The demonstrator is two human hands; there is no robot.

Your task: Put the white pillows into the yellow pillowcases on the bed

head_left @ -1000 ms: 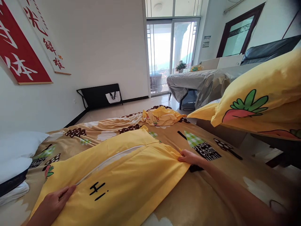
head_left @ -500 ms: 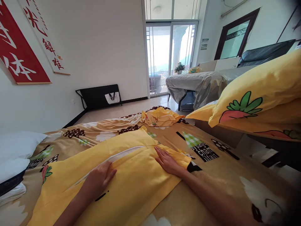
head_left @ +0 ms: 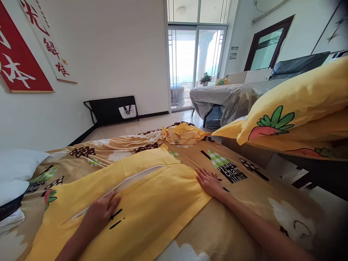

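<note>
A yellow pillow in its cover [head_left: 152, 195] lies flat before me, with a long slit edged in white across its upper side. My left hand [head_left: 99, 212] rests on the cover just below that slit, thumb apart from the fingers, gripping nothing that I can see. At the pillow's right end, my right hand [head_left: 209, 181] lies open, its outstretched fingers touching the cover's edge and the bedspread [head_left: 233, 210]. Small black printed marks show near my left hand, and a printed carrot is at the cover's left corner.
Crumpled yellow cloth [head_left: 185, 134] lies at the far edge of the bedspread. White pillows [head_left: 19, 174] are at the left. Stacked yellow pillows [head_left: 304, 105] with carrot prints stand at the right. Beyond are a plastic-covered table [head_left: 217, 94] and a folded black frame [head_left: 108, 110].
My left hand has slid left and toward me along the slit. My right hand has moved right to the pillow's end, where the cover's protruding flap no longer shows.
</note>
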